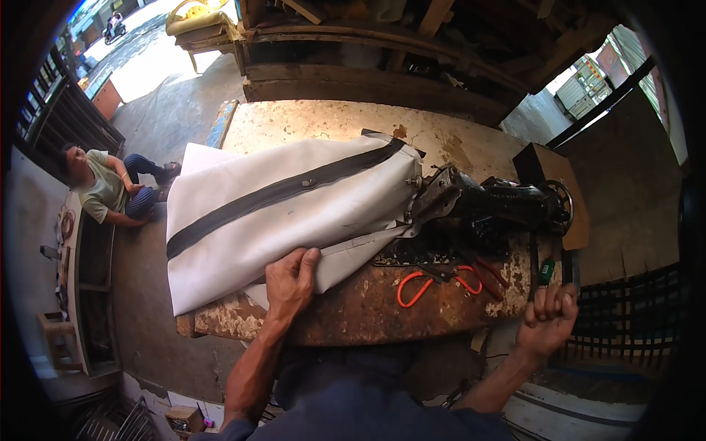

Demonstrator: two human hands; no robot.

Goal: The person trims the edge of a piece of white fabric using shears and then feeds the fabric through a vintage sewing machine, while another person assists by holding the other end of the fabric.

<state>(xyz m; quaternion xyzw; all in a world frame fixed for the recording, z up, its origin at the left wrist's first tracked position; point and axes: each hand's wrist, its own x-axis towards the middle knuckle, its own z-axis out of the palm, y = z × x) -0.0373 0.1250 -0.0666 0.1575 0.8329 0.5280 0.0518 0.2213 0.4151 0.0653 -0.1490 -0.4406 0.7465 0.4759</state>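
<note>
The head view looks down on a white fabric cover [294,213] with a long black zipper [283,192] running along it, spread over the left and middle of a worn, rust-stained counter [368,309]. Its right end lies under the needle end of a black sewing machine [500,202], which sits at the counter's right side with its handwheel [560,206] facing right.

The left hand [290,283] lies palm down on the near edge of the fabric, its grip loose and flat, fingers spread over the cloth and pressing it to the counter rather than closed around it. The right hand [548,316] hangs off the counter's near right corner, its fingers curled inward into a nearly shut grip; whether anything lies inside it cannot be told.

Between the hands, orange-handled scissors [426,283] lie on the counter just in front of the machine base, with red-handled pliers [489,273] beside them. A small green object [546,270] rests near the right edge.

Off to the left, a person [107,187] in a pale green shirt sits on the concrete floor [169,110], well apart from the counter.
</note>
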